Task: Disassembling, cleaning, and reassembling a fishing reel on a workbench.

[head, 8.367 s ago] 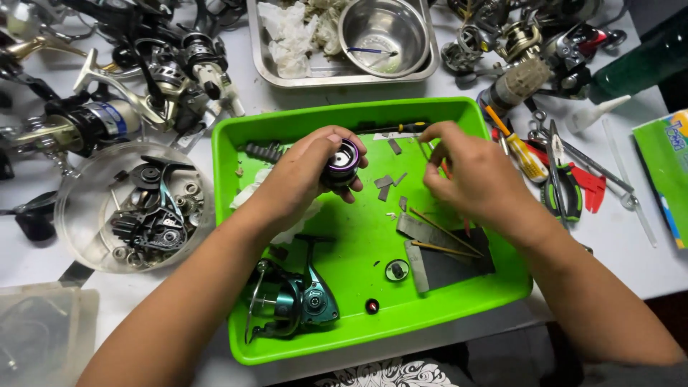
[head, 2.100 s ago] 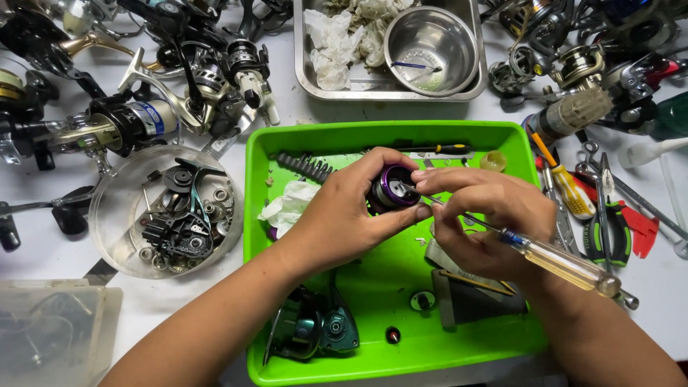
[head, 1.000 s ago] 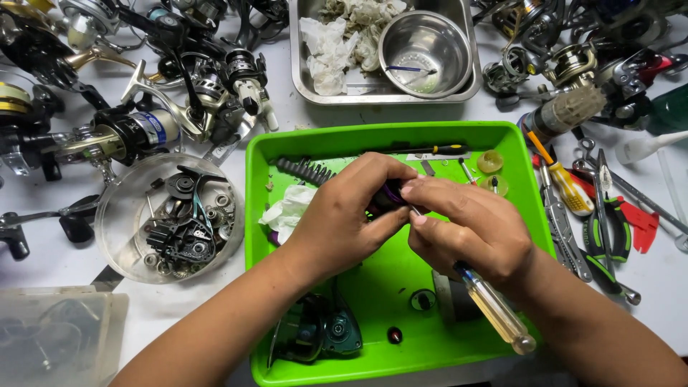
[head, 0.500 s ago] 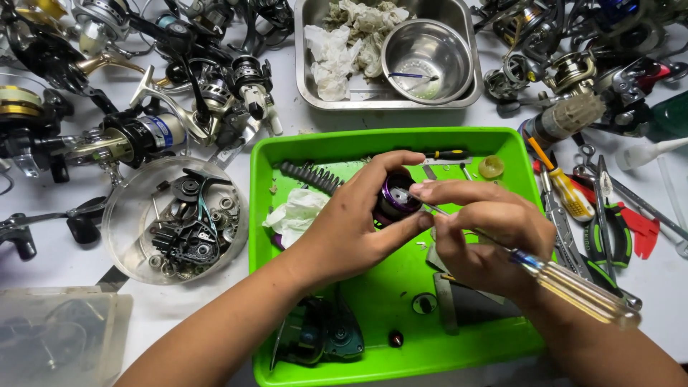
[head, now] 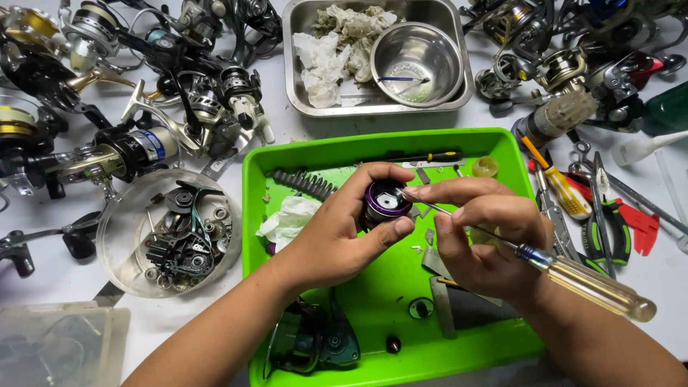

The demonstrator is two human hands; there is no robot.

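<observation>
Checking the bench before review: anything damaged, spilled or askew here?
Nothing looks damaged or spilled. The left hand holds a purple spool over the green tray; the right hand holds a screwdriver to it. Fishing reels crowd the table.

A steel tray (head: 297, 93) at the top holds crumpled tissues (head: 331, 43) and a round steel bowl (head: 418, 64). Fishing reels (head: 136, 79) crowd the worktop's (head: 43, 276) left. A clear round dish (head: 115, 247) holds small dark parts. Pliers (head: 600, 222) lie right.

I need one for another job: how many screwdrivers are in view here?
3. One with a clear yellow handle in the right hand; a black-and-yellow one at the green tray's back edge; an orange-and-yellow one right of it. The clutter may hide more.
</observation>
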